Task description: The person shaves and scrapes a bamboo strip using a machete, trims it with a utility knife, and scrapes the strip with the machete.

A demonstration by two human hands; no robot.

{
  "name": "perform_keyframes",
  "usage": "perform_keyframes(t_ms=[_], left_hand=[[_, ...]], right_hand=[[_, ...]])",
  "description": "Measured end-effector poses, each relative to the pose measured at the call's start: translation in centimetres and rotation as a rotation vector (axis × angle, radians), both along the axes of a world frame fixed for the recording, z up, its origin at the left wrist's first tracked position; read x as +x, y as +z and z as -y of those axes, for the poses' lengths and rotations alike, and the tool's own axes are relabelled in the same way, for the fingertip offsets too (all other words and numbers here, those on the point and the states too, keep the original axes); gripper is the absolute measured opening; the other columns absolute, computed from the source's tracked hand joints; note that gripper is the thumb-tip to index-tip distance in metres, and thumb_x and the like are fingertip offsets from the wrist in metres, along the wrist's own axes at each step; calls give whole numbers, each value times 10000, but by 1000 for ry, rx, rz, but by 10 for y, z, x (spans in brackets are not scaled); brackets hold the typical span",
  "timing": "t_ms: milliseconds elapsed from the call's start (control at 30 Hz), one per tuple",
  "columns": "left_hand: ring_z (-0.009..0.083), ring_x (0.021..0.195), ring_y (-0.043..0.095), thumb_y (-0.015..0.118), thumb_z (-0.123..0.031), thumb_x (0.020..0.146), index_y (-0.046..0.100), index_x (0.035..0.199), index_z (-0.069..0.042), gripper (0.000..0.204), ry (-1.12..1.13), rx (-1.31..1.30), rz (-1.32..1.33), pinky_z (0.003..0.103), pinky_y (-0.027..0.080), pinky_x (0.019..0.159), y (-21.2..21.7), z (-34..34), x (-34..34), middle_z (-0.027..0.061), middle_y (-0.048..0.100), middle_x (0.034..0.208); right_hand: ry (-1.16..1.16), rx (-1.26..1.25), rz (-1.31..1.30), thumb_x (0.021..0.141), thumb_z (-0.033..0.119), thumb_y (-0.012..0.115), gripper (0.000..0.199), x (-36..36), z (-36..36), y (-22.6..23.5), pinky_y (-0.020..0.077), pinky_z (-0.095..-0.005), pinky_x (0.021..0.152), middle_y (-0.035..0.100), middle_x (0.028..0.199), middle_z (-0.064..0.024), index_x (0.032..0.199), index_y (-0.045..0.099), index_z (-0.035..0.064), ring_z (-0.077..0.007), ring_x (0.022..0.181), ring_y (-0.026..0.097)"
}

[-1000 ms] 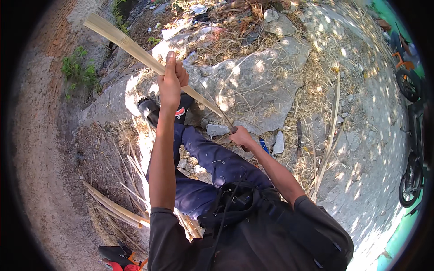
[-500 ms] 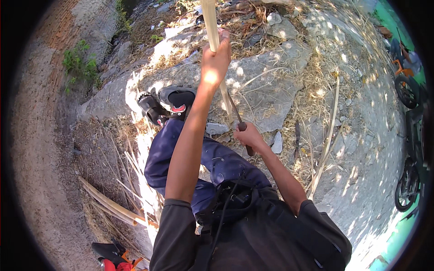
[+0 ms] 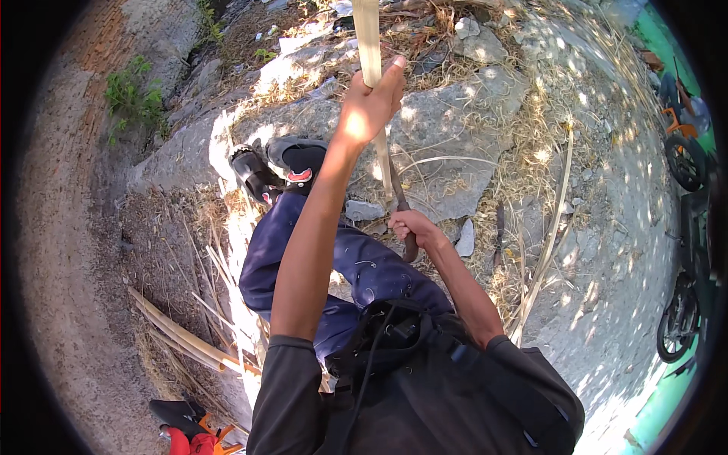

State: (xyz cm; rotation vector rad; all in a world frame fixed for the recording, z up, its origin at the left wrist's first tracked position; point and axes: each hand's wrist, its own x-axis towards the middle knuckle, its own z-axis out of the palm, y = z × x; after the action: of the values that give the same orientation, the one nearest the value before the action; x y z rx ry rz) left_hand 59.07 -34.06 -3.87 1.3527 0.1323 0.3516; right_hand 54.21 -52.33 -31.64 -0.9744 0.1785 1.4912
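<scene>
A long pale bamboo strip (image 3: 368, 47) stands nearly upright in front of me. My left hand (image 3: 369, 106) is wrapped round it, the thumb pointing up along its side. The strip's lower part runs down beyond my wrist toward the knife. Lower and to the right, my right hand (image 3: 412, 226) is closed round the brown handle of a knife (image 3: 403, 199). Its dark, narrow blade points up and lies against or very near the strip's lower end; whether they touch I cannot tell.
My legs in dark blue trousers (image 3: 284, 235) and black shoes (image 3: 299, 158) stretch forward left. A large grey rock slab (image 3: 447, 144) with curled shavings lies ahead. Bamboo poles (image 3: 182, 337) rest at lower left, a long strip (image 3: 550, 243) at right. Motorcycles (image 3: 679, 318) stand far right.
My left hand and the strip have shifted slightly right, and its thumb stands out more. The knife has turned a little, its handle end slightly farther left.
</scene>
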Motion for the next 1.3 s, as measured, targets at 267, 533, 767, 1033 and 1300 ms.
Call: perform_keyframes(t_ms=[267, 533, 767, 1033, 1300], left_hand=[[35, 508, 340, 575, -403, 1073, 481, 644, -113, 526, -9, 164, -39, 286, 251, 472, -4, 24, 11, -79, 369, 549], [19, 510, 269, 575, -298, 1092, 453, 706, -137, 436, 75, 218, -16, 262, 206, 470, -7, 38, 7, -100, 322, 590], [38, 488, 278, 587, -403, 1081, 428, 672, -148, 507, 43, 172, -38, 273, 209, 464, -4, 24, -6, -79, 326, 563], [65, 515, 266, 566, -451, 1080, 379, 661, -175, 536, 39, 113, -88, 289, 216, 489, 5, -11, -27, -72, 304, 584], [272, 1326, 561, 450, -612, 1056, 598, 1290, -13, 659, -21, 332, -6, 452, 290, 1233, 18, -39, -63, 145, 638, 1301]], right_hand=[[-131, -152, 122, 864, -3, 669, 185, -21, -3, 30, 352, -249, 439, 458, 638, 58, 828, 526, 109, -38, 473, 417], [-137, -130, 202, 849, 9, 683, 168, -20, 11, 11, 405, -266, 456, 513, 641, 22, 791, 548, 92, -75, 488, 467], [54, -278, 579, 867, 73, 717, 163, -17, 21, 31, 382, -290, 455, 533, 623, 4, 806, 566, 71, -93, 480, 484], [34, -125, 546, 934, 245, 768, 315, -25, 37, 80, 355, -297, 445, 497, 594, 11, 794, 550, 67, -90, 467, 453], [12, -136, 557, 918, 297, 790, 365, -40, 33, 84, 369, -305, 464, 474, 595, 18, 759, 543, 80, -93, 486, 445]])
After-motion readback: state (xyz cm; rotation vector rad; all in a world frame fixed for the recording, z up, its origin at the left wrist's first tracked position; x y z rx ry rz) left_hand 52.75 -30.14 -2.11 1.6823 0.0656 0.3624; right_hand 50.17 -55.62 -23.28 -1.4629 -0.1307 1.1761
